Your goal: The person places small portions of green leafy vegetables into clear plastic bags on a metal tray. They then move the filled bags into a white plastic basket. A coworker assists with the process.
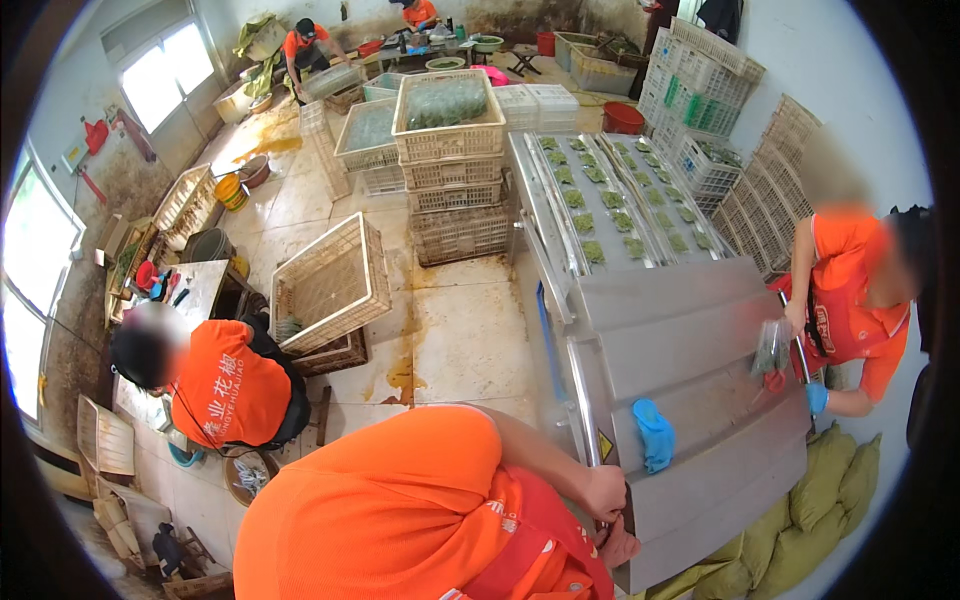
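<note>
My left hand [606, 493] is closed around the lower end of a metal handle bar [583, 397] on the near side of what looks like a vacuum packing machine. Just below it, my right hand [619, 543] touches the edge of the stainless-steel lid [697, 360]; its fingers are partly hidden, so its grip is unclear. A crumpled blue glove [654, 435] lies on the lid. Beyond the lid, rows of clear packs of green produce [611, 199] rest on the machine's flat metal bed [600, 244].
Across the machine, a co-worker [847, 277] holds a clear bag [772, 349] near the opposite bar. Stacked plastic crates [452, 176] stand beside the bed. Another person [229, 382] sits at a low table on the left. Full sacks [817, 480] lie by the wall.
</note>
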Action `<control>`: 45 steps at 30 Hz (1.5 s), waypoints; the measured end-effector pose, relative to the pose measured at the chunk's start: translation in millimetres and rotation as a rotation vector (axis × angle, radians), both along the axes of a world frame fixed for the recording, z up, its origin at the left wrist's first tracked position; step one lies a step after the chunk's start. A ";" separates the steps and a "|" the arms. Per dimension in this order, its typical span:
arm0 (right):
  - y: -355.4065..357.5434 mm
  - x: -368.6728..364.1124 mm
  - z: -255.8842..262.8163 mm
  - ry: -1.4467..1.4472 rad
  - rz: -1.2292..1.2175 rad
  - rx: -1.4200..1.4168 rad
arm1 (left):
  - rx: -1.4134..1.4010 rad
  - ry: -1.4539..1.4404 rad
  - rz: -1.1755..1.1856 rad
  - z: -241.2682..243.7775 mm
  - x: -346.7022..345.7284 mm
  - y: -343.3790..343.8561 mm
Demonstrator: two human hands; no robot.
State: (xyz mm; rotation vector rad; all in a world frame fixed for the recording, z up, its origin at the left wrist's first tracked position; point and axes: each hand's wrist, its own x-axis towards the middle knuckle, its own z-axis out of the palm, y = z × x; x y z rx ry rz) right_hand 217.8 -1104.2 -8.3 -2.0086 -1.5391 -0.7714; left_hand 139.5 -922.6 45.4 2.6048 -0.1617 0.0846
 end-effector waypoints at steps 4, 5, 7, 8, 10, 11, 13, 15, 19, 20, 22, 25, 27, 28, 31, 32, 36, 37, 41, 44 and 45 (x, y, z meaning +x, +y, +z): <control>-7.2 6.6 27.9 0.098 0.115 -0.369 | -0.094 -0.217 -0.174 3.2 -17.1 32.2; -1.4 8.4 30.7 0.117 0.145 -0.461 | -0.136 -0.321 -0.218 7.3 -30.9 47.7; 3.0 7.5 23.0 0.356 0.098 -0.061 | -0.258 -0.374 -0.058 46.6 -79.9 99.5; 10.5 2.7 21.8 0.474 0.097 0.129 | -0.356 -0.505 0.184 42.4 -109.4 130.5; 64.3 -32.8 72.9 0.450 0.068 0.129 | -0.164 -0.379 0.601 60.2 -167.1 219.1; 99.3 -51.0 96.2 0.437 0.053 0.134 | 0.091 -0.534 0.731 50.0 -208.0 273.9; 162.2 -77.1 104.5 0.536 0.140 0.102 | 0.284 -0.529 1.116 48.0 -283.6 370.5; 226.6 -111.7 113.8 0.649 0.265 0.045 | 0.441 0.027 1.500 85.6 -336.4 438.3; 346.9 -165.1 128.3 0.655 0.564 -0.167 | 0.475 -0.161 1.446 84.6 -447.2 555.5; 373.2 -175.2 130.9 0.714 0.625 -0.205 | 0.164 0.204 1.532 73.3 -477.5 576.0; 410.7 -179.5 137.6 0.694 0.640 -0.238 | 0.279 0.006 1.497 79.4 -476.2 579.3; 456.7 -174.1 137.9 0.876 0.460 -0.307 | 0.306 0.067 1.410 78.4 -475.7 596.3; 486.4 -152.1 122.1 0.916 0.358 -0.302 | 0.182 0.104 1.483 71.0 -476.0 614.7; 501.9 -138.0 112.4 0.930 0.320 -0.302 | 0.163 0.062 1.485 62.4 -483.9 627.9; 550.2 -75.8 88.0 0.720 0.118 -0.385 | 0.170 0.104 1.472 15.2 -506.9 671.9; 558.7 -46.6 73.8 0.683 0.051 -0.414 | 0.183 0.146 1.452 26.4 -492.9 679.2; 593.7 47.9 30.1 0.439 -0.142 -0.506 | 0.175 0.233 1.458 52.3 -461.0 718.4; 610.1 54.0 31.7 0.386 -0.173 -0.530 | 0.152 0.266 1.478 54.1 -463.1 726.3; 632.2 118.7 10.3 0.356 -0.358 -0.954 | 0.174 0.390 1.557 58.5 -486.6 765.5; 627.6 181.4 -22.3 0.365 -0.316 -0.998 | 0.005 0.545 1.682 69.9 -497.2 813.0; 626.8 184.1 -13.0 0.354 -0.263 -0.991 | -0.048 0.615 1.722 81.7 -497.6 826.6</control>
